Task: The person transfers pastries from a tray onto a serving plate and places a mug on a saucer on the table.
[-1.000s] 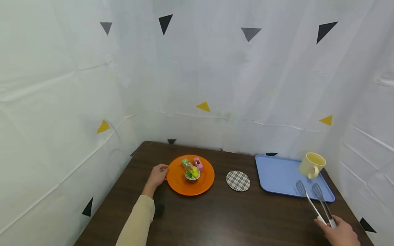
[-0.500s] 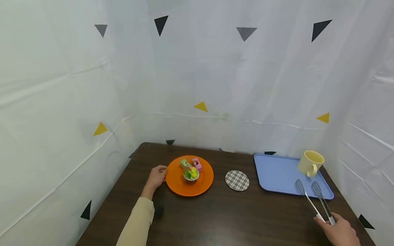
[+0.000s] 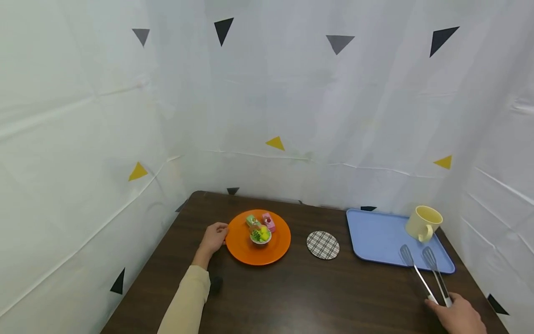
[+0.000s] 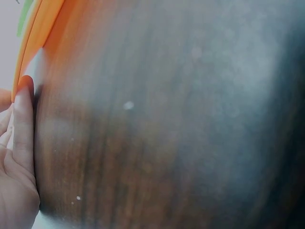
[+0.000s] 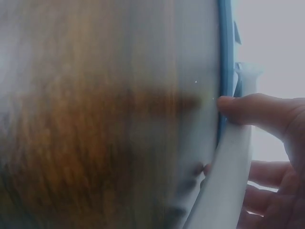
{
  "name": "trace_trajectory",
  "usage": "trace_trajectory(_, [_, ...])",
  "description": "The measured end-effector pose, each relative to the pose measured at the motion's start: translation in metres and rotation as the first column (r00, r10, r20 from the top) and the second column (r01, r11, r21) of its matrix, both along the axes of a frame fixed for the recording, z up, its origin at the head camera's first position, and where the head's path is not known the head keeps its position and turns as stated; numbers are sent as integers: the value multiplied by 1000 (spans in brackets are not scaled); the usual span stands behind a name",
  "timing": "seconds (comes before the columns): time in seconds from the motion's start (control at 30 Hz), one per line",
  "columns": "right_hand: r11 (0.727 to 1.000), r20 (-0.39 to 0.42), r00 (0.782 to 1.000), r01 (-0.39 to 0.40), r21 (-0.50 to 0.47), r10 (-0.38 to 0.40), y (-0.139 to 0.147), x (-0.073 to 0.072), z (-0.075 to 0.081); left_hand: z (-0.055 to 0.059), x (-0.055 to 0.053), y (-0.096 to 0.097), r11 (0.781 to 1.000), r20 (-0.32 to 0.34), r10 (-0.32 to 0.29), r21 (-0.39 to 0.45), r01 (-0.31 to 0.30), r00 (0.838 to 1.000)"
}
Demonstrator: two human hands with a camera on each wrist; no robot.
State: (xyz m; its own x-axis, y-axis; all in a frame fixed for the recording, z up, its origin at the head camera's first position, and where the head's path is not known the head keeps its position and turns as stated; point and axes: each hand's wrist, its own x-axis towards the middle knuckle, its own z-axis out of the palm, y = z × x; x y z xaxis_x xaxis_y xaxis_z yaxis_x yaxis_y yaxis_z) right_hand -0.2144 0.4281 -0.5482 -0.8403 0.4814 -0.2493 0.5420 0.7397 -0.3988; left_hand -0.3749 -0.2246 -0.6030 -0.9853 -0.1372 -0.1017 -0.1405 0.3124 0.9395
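Note:
At the far left of the table, my left hand [image 3: 214,237] pinches the left rim of a round orange plate [image 3: 238,246]. In the left wrist view a finger [image 4: 24,124] lies under the plate's edge. A small bowl [image 3: 260,236] of green and yellow food pieces sits on the plate, with a green cake piece [image 3: 251,220] and a pink one [image 3: 269,223] behind it. My right hand [image 3: 459,315] holds metal tongs [image 3: 429,257] by their white handles. The tongs' arms stand apart with nothing between them, their slotted heads over the tray's near edge.
A blue tray [image 3: 371,234] lies at the table's right side, with a yellow mug [image 3: 418,223] at its back right. A checked round coaster [image 3: 323,245] lies between plate and tray. White sheets [image 3: 313,102] hang behind and beside the dark wooden table [image 3: 313,297].
The head view has shifted slightly back and forth. Both hands, the plate and the tongs keep nearly the same places.

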Motion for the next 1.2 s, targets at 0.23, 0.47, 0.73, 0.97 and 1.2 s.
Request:
trace_trajectory(0.23, [1000,24,1000,-1,-22,2,5,1,-4,2,-3,2,999,9,-38,8,38,999])
trace_trajectory(0.47, [1000,63,998,-15,-13,16,3,-7,-5,9,3,-5,997,39,-78,-15,78,996])
trace_trajectory(0.73, [999,20,1000,-20,35,19,-3,-13,2,27,9,-12,993,102,-110,-34,114,989])
trace_trajectory(0.97, [997,30,997,-78,4,78,3,-11,9,50,0,-6,980,85,-80,-176,94,993])
trace_trajectory(1.2, [996,19,999,-35,-80,36,14,-5,20,69,-12,25,956,-21,-103,-278,93,994])
